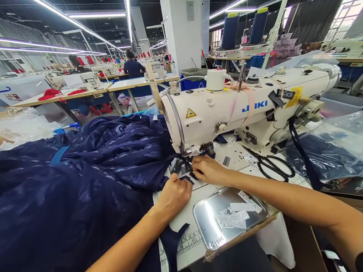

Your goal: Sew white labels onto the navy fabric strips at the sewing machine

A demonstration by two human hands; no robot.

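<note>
A white sewing machine (205, 111) stands in front of me, its needle area low at the left end of its arm. My left hand (175, 194) is closed on a navy fabric strip (173, 243), whose loose end hangs over the ruler-marked table edge. Just right of the presser foot, my right hand (208, 170) has its fingers bent and pressed on the navy fabric at the needle plate. The fingertips partly hide that fabric. A large heap of navy fabric (60, 203) fills the left side and runs up to the needle.
Black scissors (273, 166) lie right of my right hand. A metal tray (228, 218) with white labels sits at the table's front edge. Clear plastic bags (338, 147) with navy pieces lie at the right. Thread cones (230, 30) stand behind. A person (132, 65) sits farther back.
</note>
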